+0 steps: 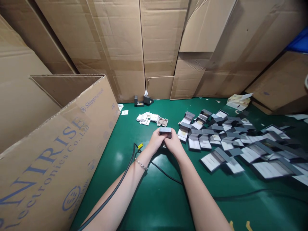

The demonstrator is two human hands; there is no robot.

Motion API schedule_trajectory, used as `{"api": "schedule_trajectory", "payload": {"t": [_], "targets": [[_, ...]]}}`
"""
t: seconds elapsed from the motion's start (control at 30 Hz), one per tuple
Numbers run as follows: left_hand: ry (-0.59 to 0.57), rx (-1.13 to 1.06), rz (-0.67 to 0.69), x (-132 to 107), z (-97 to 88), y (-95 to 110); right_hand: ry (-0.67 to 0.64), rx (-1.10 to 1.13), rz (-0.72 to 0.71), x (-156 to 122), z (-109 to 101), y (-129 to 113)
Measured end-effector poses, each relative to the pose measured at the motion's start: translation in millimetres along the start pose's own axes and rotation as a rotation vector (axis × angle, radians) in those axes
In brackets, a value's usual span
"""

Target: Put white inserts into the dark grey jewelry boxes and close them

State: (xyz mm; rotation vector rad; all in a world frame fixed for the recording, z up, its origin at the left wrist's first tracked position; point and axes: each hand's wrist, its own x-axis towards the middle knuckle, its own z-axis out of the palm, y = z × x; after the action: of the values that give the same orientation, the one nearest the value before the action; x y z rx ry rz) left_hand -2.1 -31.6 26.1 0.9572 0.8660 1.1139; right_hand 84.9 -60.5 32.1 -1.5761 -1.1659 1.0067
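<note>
Both of my hands meet around a small dark box (165, 130) above the middle of the green table. My left hand (157, 138) grips its left side, and a chain bracelet (141, 164) circles that wrist. On the box's other side my right hand (172, 141) is closed, its thumb near the left one. Fingers hide most of the box, so I cannot tell whether its lid is raised. Just beyond lie white paper pieces (144, 118) and small brown molded trays (162, 121). To the right spread several open dark boxes (194, 143) with white inserts.
A large printed carton (60, 154) stands open at the left. Tall cardboard (125, 48) walls the back. A black cable (127, 170) with a yellow tag (140, 146) crosses my left forearm. Two dark boxes (139, 103) sit at the rear; crumpled paper (238, 102) lies back right.
</note>
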Motion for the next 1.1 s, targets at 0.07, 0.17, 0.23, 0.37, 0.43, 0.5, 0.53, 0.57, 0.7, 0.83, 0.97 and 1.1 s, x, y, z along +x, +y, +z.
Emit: {"api": "schedule_trajectory", "payload": {"t": [0.07,0.17,0.23,0.37,0.43,0.5,0.53,0.57,0.7,0.83,0.97,1.1], "targets": [[0.012,-0.010,-0.007,0,-0.3,0,-0.021,0.004,0.004,-1,-1,-1],[0.021,-0.017,-0.018,0,-0.9,0,-0.041,0.008,-0.003,-2,-2,0],[0.011,-0.025,-0.029,-1,-1.0,1,-0.048,0.011,-0.005,-2,-2,2],[-0.011,-0.041,-0.058,-1,-0.5,2,-0.064,0.064,0.013,1,-2,6],[-0.011,-0.045,-0.064,-1,-0.5,2,-0.064,0.109,0.037,2,-3,5],[-0.006,-0.042,-0.070,0,-1.2,0,-0.082,0.151,0.082,4,-6,2],[-0.009,-0.036,-0.072,1,-1.6,-2,-0.099,0.172,0.109,4,-8,1],[-0.017,-0.032,-0.073,2,-2.2,-3,-0.113,0.190,0.131,5,-9,-1],[0.001,-0.047,-0.033,4,-3.1,-5,0.029,0.115,0.044,2,-13,-9],[0.019,-0.133,-0.034,4,-2.0,-2,0.176,-0.061,-0.179,-2,-11,-14],[0.000,-0.178,-0.080,8,-2.8,-6,0.279,-0.051,-0.275,6,-9,-24],[0.025,-0.132,-0.037,15,-5.8,-19,0.233,-0.280,-0.383,33,0,-54]]}}
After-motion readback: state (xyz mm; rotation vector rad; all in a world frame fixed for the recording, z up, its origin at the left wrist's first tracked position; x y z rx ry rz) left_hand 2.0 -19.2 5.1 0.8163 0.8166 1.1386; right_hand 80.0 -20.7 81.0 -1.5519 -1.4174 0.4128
